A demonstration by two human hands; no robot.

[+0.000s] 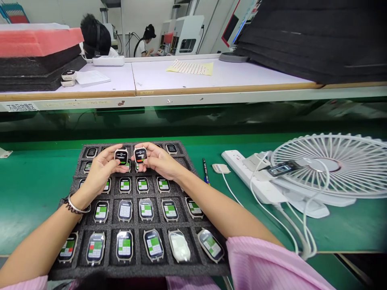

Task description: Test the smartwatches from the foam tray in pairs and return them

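My left hand point(104, 167) is closed on a smartwatch body point(121, 156) without a strap; its dark screen has a green bar at the bottom. A similar smartwatch point(140, 155), with an orange-red bar on its screen, is gripped in my right hand point(159, 161). Both are held side by side, faces toward me, above the far rows of a dark grey foam tray point(137, 223). In the tray's compartments sit several more watches, many with green-and-white screens, such as this watch point(124, 245). One watch point(179, 245) shows a pale, whitish face. My hands hide some far compartments.
Right of the tray lie a pen point(205, 171), a white charging puck point(221, 168), a power strip point(254, 177) with cables, and a white fan point(335, 165). Behind runs a raised shelf point(151, 82) bearing foam stacks point(308, 40) and a yellow sticker sheet point(190, 67). Two people are beyond it.
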